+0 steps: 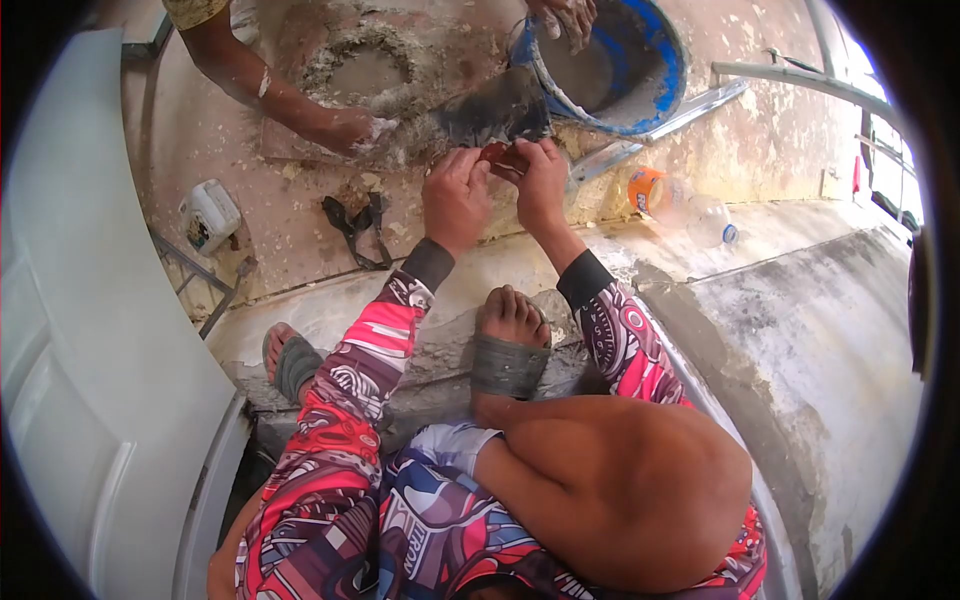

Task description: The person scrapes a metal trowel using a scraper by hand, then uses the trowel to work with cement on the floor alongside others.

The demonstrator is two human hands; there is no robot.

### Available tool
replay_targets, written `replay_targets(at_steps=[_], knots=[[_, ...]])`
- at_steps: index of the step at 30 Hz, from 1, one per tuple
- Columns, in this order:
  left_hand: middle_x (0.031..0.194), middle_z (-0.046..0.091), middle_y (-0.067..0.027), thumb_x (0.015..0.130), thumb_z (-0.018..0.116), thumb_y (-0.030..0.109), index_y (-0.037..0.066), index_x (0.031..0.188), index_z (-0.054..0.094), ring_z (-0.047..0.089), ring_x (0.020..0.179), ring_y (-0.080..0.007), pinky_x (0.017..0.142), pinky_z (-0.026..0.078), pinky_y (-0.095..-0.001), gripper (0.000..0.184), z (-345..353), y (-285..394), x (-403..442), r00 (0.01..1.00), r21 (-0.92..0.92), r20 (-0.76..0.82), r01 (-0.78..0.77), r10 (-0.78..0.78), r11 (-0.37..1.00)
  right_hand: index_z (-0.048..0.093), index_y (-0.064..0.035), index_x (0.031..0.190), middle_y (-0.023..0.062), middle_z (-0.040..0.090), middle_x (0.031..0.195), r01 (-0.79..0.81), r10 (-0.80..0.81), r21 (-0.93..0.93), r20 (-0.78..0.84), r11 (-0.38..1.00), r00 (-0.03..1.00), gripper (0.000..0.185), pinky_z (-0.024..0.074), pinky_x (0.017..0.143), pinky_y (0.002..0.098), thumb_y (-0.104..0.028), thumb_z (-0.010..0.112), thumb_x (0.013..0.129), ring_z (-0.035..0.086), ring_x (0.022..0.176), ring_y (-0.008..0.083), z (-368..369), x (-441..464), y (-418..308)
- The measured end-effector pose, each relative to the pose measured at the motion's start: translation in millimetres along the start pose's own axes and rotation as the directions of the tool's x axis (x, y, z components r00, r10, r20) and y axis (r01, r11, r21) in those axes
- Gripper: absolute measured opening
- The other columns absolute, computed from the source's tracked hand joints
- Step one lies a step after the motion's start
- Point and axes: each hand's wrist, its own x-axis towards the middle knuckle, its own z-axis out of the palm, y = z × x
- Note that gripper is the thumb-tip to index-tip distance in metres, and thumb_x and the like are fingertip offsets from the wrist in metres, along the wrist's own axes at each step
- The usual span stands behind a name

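Between my two hands is a small reddish-brown piece [504,161], pinched at both ends; its kind is not clear. The fingers of my left hand [457,202] are closed on its left end. My right hand [543,192] grips its right end with thumb and fingers. Just beyond lies a dark, flat, sheet-like thing [495,106], smeared with grey. A co-worker's dusty closed hand [350,130] is left of it, close to a ring of wet grey mix [410,60]. The co-worker's other hand [566,18] hangs over the rim of a blue-edged bucket [672,75].
A clear plastic bottle [710,222] with an orange label lies at right. On the left are a dirty white container [212,215] and a black strap [357,228]. A metal bar [690,115] rests by the bucket. A white door [80,330] stands at far left.
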Motion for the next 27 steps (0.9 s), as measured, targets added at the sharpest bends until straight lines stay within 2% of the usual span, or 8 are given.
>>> replay_targets(at_steps=[4,6,10,13,18,22,25,27], knots=[[0.089,0.063,-0.0161,0.087,0.059,0.005,0.002,0.099,0.064,0.062,0.082,-0.0375,0.071,0.049,-0.0446,0.014,-6.0,-7.1,5.7,0.996,0.048,0.037,-0.081,0.080,0.996,0.056,-0.0020,0.093,0.0165,0.067,0.089,0.050,-0.050,-0.001,0.035,0.999,0.998,0.016,0.0602,0.070,0.0370,-0.017,0.053,0.096,0.070,0.080,0.0253,2.8,1.5,-5.7],[0.089,0.063,-0.0164,0.087,0.059,0.005,0.002,0.099,0.064,0.062,0.081,-0.0375,0.070,0.048,-0.0443,0.014,-8.0,-7.8,7.3,0.991,0.088,0.055,-0.123,0.119,0.988,0.057,-0.0006,0.092,0.0159,0.067,0.088,0.018,-0.015,-0.075,0.048,0.997,0.999,0.024,0.0603,0.070,0.0365,-0.024,0.054,0.098,0.070,0.079,0.0253,2.6,4.7,-13.5],[0.088,0.063,-0.0172,0.086,0.058,0.004,0.001,0.097,0.064,0.062,0.079,-0.0384,0.068,0.048,-0.0444,0.013,-11.5,-6.5,9.0,0.996,0.063,0.002,-0.086,0.086,0.994,0.058,0.0018,0.089,0.0138,0.066,0.084,0.044,-0.032,-0.157,0.079,0.987,0.996,0.040,0.0602,0.069,0.0357,-0.036,0.054,0.100,0.069,0.073,0.0241,1.3,11.8,-10.7],[0.086,0.063,-0.0178,0.086,0.057,0.003,0.001,0.095,0.064,0.062,0.078,-0.0390,0.067,0.048,-0.0451,0.011,-16.5,2.8,10.3,1.000,0.016,-0.016,-0.015,0.016,1.000,0.058,0.0021,0.087,0.0118,0.065,0.082,0.048,-0.048,-0.233,0.003,0.971,0.999,0.040,0.0603,0.071,0.0361,-0.036,0.053,0.101,0.068,0.073,0.0227,3.0,12.4,-6.2],[0.087,0.064,-0.0182,0.086,0.057,0.004,0.002,0.094,0.064,0.062,0.078,-0.0392,0.067,0.049,-0.0462,0.010,6.7,9.8,6.1,0.999,-0.012,-0.026,-0.019,0.018,1.000,0.060,-0.0023,0.082,0.0053,0.063,0.079,-0.027,0.021,-0.133,-0.045,0.991,0.999,0.039,0.0520,0.063,0.0301,-0.035,0.051,0.102,0.059,0.069,0.0138,11.9,1.1,2.2],[0.088,0.064,-0.0183,0.086,0.058,0.005,0.002,0.095,0.063,0.062,0.079,-0.0401,0.068,0.049,-0.0478,0.010,18.6,17.1,4.8,0.996,0.049,-0.039,-0.077,0.079,0.996,0.061,-0.0032,0.081,0.0034,0.061,0.077,-0.007,-0.009,-0.126,-0.120,0.992,0.993,0.041,0.0445,0.061,0.0282,-0.036,0.050,0.103,0.053,0.068,0.0114,15.3,-5.5,-1.9],[0.088,0.064,-0.0184,0.087,0.058,0.006,0.002,0.094,0.062,0.061,0.079,-0.0403,0.068,0.049,-0.0483,0.010,19.8,22.0,1.5,0.997,0.081,-0.051,-0.062,0.066,0.995,0.061,-0.0036,0.081,0.0023,0.059,0.076,-0.052,0.048,-0.026,-0.136,0.998,0.990,0.041,0.0451,0.063,0.0273,-0.036,0.050,0.103,0.053,0.068,0.0113,16.0,-11.1,-3.9],[0.087,0.064,-0.0182,0.087,0.057,0.006,0.002,0.094,0.063,0.061,0.080,-0.0403,0.068,0.048,-0.0483,0.010,19.6,21.3,0.2,0.995,0.158,-0.063,-0.066,0.076,0.985,0.060,-0.0035,0.082,0.0021,0.058,0.076,-0.013,0.007,-0.054,-0.115,0.998,0.993,0.040,0.0469,0.064,0.0276,-0.036,0.051,0.102,0.054,0.068,0.0117,14.2,-12.7,-0.1]])
